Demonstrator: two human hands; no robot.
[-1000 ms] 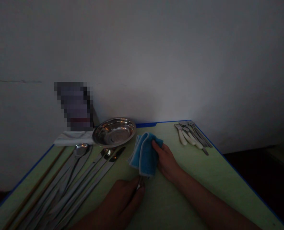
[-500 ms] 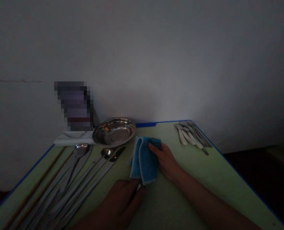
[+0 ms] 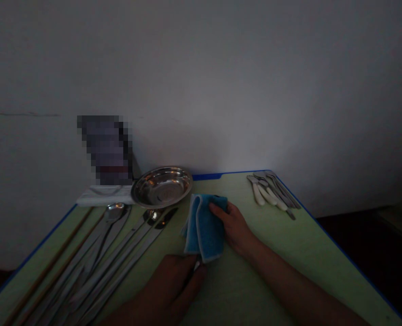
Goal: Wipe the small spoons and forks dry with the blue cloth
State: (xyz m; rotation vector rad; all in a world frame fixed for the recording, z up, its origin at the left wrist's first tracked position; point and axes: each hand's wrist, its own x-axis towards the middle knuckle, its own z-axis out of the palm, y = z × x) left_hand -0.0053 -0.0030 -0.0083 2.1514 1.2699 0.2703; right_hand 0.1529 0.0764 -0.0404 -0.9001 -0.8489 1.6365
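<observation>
A folded blue cloth (image 3: 212,233) with pale edging is gripped from the right by my right hand (image 3: 236,226), its thumb pressed over the top fold. Below and left of it, my left hand (image 3: 175,278) is closed around the shiny end of a utensil (image 3: 197,264). The cloth hides the rest of that utensil, so I cannot tell its kind. Both hands are above the green tabletop (image 3: 255,280), close together at the cloth.
Long-handled metal spoons (image 3: 115,212) and wooden sticks (image 3: 55,251) lie on the left. A steel bowl (image 3: 162,186) stands at the back, beside a white block (image 3: 102,195) and a blurred upright panel (image 3: 107,149). Knives and forks (image 3: 272,194) lie back right, near the wall (image 3: 241,90).
</observation>
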